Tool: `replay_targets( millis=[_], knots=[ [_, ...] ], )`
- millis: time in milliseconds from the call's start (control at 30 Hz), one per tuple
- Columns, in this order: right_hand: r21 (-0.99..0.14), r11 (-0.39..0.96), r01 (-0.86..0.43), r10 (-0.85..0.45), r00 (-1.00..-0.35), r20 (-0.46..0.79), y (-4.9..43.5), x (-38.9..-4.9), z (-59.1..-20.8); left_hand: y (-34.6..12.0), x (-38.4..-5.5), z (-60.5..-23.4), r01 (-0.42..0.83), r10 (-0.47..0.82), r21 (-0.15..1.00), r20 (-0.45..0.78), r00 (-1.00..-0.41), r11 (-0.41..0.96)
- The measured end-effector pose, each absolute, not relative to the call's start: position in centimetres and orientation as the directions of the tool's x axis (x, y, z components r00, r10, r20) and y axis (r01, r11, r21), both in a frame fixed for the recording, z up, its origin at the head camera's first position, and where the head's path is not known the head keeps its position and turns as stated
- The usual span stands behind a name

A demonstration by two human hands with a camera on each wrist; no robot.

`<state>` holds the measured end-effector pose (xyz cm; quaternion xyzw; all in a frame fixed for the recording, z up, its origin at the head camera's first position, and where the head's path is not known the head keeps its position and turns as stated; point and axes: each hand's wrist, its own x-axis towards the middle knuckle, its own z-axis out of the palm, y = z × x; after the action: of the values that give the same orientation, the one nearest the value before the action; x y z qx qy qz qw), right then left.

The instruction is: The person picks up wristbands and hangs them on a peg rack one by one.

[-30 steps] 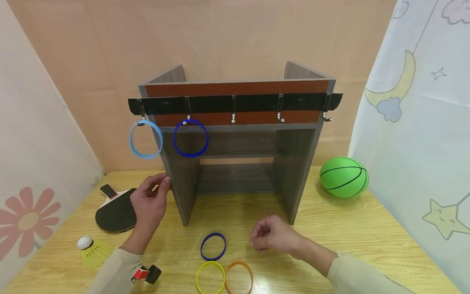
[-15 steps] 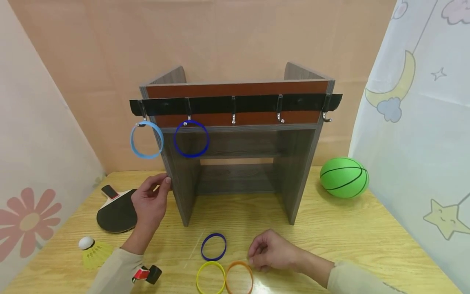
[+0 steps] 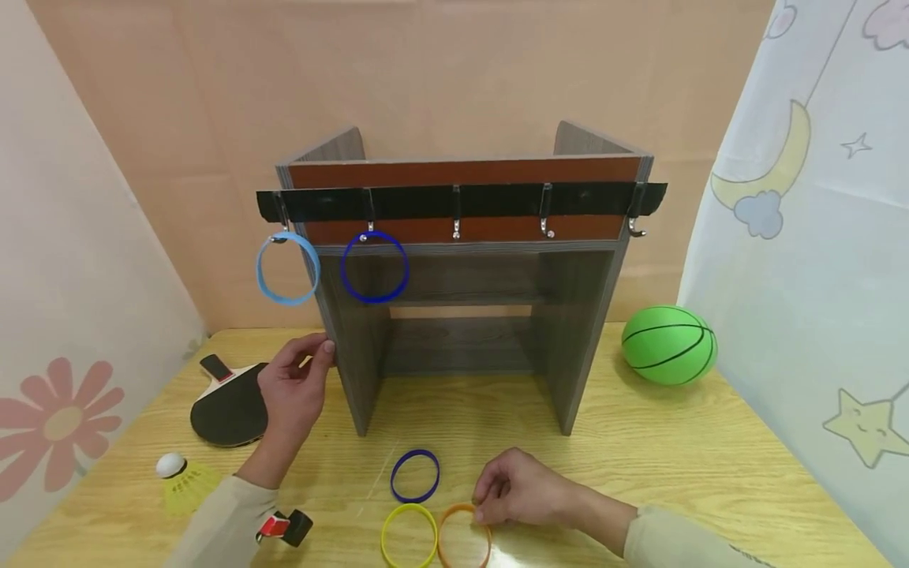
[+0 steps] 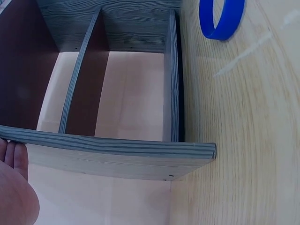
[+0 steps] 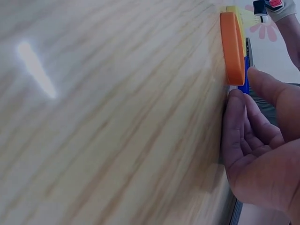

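My left hand (image 3: 294,390) rests its fingertips against the outer left side of a grey wooden shelf unit (image 3: 596,315). In the left wrist view, its fingers (image 4: 19,157) meet the panel's edge; the thumb is out of sight there. My right hand (image 3: 525,491) is low over the table at an orange wristband (image 3: 488,544), fingers loosely bent. Thumb and index finger stand apart beside the band's near end (image 5: 236,79), without a visible pinch. A yellow wristband (image 3: 384,536) and a dark blue wristband (image 3: 394,483) lie beside it.
Across the shelf front runs a black strip (image 3: 412,203) with several metal hooks. A light blue wristband (image 3: 259,276) and a blue wristband (image 3: 344,276) hang at its left. Around stand a paddle (image 3: 227,410), a shuttlecock (image 3: 186,485) and a green ball (image 3: 667,347).
My right hand has moved down and slightly left to the orange wristband's edge. The left hand stays at the shelf side; the view has shifted slightly.
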<state>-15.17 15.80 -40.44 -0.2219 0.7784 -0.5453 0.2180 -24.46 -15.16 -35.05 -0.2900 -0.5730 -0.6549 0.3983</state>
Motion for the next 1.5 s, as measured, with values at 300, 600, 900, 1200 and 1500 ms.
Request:
replay_targets(
  millis=[300,600,900,1200,1500],
  knots=[
    [-0.856,0.461,-0.232,-0.545,-0.836,-0.067,15.0,-15.1,-40.2,-15.0,-24.2,-34.8,0.862,-0.198,0.506,0.842,-0.502,-0.034],
    [-0.841,0.478,-0.253,-0.532,-0.845,-0.048,14.9,-15.2,-40.3,-14.5,-22.8,-33.5,0.862,-0.191,0.505,0.842,-0.504,-0.049],
    [-0.931,0.339,-0.134,-0.549,-0.832,-0.081,15.2,-15.1,-40.7,-14.5,-22.8,-33.6,0.861,-0.186,0.506,0.842,-0.507,-0.058],
    [-0.97,0.234,-0.065,-0.587,-0.805,-0.088,16.4,-15.5,-41.0,-14.4,-23.0,-33.6,0.866,-0.186,0.498,0.846,-0.499,-0.057],
    [-0.988,0.153,-0.026,-0.662,-0.745,-0.083,17.8,-16.0,-41.0,-14.3,-23.0,-33.6,0.869,-0.18,0.489,0.85,-0.495,-0.079]
  ],
)
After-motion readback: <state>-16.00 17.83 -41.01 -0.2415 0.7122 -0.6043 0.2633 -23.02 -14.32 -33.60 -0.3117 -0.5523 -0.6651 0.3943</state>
